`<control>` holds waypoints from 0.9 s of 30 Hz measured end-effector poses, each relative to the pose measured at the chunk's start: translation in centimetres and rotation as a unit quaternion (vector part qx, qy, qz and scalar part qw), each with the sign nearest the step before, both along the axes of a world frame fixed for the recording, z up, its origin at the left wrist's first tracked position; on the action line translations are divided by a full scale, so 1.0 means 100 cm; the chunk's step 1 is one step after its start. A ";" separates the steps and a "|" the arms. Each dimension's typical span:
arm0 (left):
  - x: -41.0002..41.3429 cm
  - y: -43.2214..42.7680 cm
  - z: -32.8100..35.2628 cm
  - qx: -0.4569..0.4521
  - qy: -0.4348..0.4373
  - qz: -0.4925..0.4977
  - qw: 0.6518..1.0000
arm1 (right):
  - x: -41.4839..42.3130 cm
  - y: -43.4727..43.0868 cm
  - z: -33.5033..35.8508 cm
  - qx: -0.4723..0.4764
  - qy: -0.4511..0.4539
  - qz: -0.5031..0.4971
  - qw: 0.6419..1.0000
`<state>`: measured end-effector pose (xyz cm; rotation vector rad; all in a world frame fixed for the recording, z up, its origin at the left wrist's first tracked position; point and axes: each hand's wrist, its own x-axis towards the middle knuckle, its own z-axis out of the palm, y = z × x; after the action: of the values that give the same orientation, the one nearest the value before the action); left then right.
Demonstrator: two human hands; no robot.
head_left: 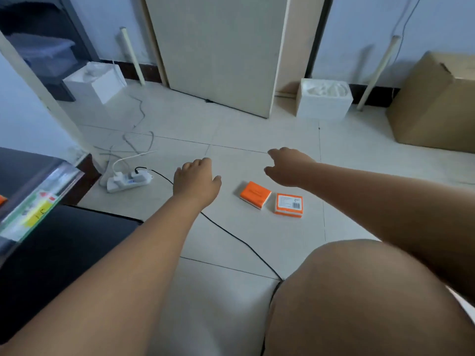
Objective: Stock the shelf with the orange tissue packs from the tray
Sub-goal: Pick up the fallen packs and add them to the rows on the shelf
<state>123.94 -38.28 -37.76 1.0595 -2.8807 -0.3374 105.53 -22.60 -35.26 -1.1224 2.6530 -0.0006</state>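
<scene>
You held both hands out over the tiled floor (239,134), and neither touched anything. Your left hand (196,181) showed its back to the camera, its fingers loosely curled downward and holding nothing. Your right hand (288,167) hung the same way, fingers slackly bent, thumb pointing across toward the left hand, and it was empty too.

The two tissue packs lay flat on the floor, nearer to you than your fingertips. They sat to the right of your left fingers and just below your right thumb. The orange pack (255,195) lay plain face up and turned at an angle. The barcode pack (288,204) lay label up just beside it, on the side away from your left hand. I could not tell whether the two were touching.

To the left of your left fingers sat a white power strip (128,179). A black cable (231,235) ran from it under your left wrist toward your knee (359,291). Well beyond your fingertips stood a pale door panel (218,52). A cardboard box (434,104) stood far off past your right fingers.
</scene>
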 end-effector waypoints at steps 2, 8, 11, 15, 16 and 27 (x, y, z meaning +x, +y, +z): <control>-0.020 -0.001 -0.027 0.006 -0.016 -0.020 1.000 | -0.028 0.025 -0.036 0.023 0.012 -0.016 1.000; -0.096 -0.010 -0.114 -0.002 -0.057 -0.092 0.994 | -0.105 0.067 -0.145 0.130 0.022 -0.007 0.991; -0.143 -0.013 -0.152 -0.012 -0.095 -0.140 0.985 | -0.131 0.067 -0.187 0.140 0.001 0.000 0.990; -0.197 -0.010 -0.196 -0.022 -0.138 -0.190 0.972 | -0.146 0.061 -0.235 0.132 -0.044 0.034 0.990; -0.206 -0.010 -0.207 -0.013 -0.144 -0.201 0.969 | -0.146 0.061 -0.247 0.135 -0.050 0.048 0.988; -0.231 -0.025 -0.286 -0.021 -0.265 -0.231 0.936 | -0.152 0.065 -0.315 0.143 0.060 0.107 0.982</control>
<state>100.82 -40.75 -66.37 0.5005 -3.5923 0.0085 90.36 -16.06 -66.73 -1.3338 2.5105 0.4863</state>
